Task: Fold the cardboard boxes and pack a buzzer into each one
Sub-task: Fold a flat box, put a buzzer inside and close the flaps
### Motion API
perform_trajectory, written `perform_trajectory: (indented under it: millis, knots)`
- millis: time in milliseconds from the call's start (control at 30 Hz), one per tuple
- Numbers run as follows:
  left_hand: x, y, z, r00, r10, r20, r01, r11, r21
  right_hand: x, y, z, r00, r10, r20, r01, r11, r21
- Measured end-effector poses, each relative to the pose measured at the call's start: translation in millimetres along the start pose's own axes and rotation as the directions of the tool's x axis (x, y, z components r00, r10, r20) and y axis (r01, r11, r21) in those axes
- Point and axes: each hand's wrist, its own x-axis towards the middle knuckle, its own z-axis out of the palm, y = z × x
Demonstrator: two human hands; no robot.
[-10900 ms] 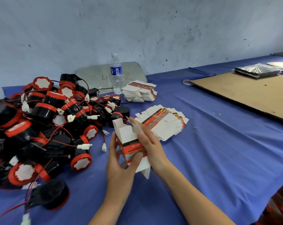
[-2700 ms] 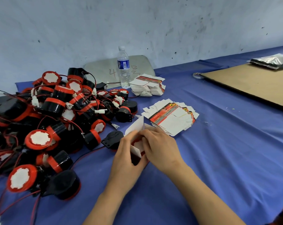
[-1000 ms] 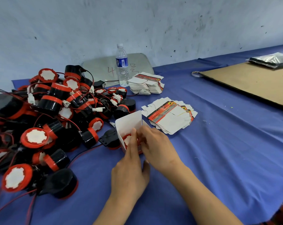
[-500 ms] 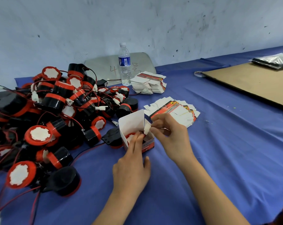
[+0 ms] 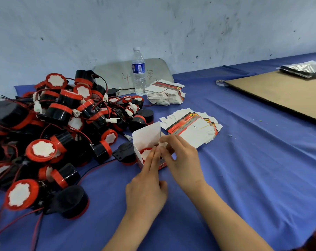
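Standing on the blue cloth, the cardboard box is open at the top, its white lid flap upright just beyond the left fingertips. 1 buzzer sits inside it, red rim and white face up, directly ahead of those fingertips. The left hand reaches forward with its fingers straight and pressed together, their tips at the box's near edge. The right hand pinches a small white side flap between thumb and forefinger, touching the left fingertips' right side; its other fingers are curled above the flap. Left of both hands, well apart from the fingers, lies a pile of buzzers tangled in red and black wires. Just beyond the right hand's knuckles is a fanned stack of flat boxes; farther beyond stand a second stack and a water bottle. Far right of the fingers lies a cardboard sheet.
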Motion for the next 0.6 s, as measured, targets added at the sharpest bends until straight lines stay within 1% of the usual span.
perform_trajectory:
  millis: [133, 367, 467, 600]
  knots:
    - [0.1, 1.7, -3.7, 1.000, 0.010, 0.026, -0.010, 1.000, -0.002, 1.7, 8.7, 0.4, 0.999, -0.009, -0.038, 0.003, 0.987, -0.159]
    - [-0.3, 1.7, -6.0, 0.999, 0.036, 0.029, -0.036, 0.999, -0.025, 4.5, 13.1, 5.8, 0.997, -0.040, -0.064, 0.020, 0.956, -0.292]
    - [-0.4, 0.1, -5.8, 0.997, 0.068, 0.023, -0.068, 0.997, -0.027, 5.7, 14.4, 6.5, 0.996, -0.091, 0.023, 0.092, 0.900, -0.426]
    - [1.1, -0.8, -4.9, 0.995, 0.103, -0.019, -0.104, 0.993, -0.047, 6.6, 10.2, 3.4, 0.991, -0.079, 0.110, 0.125, 0.843, -0.524]
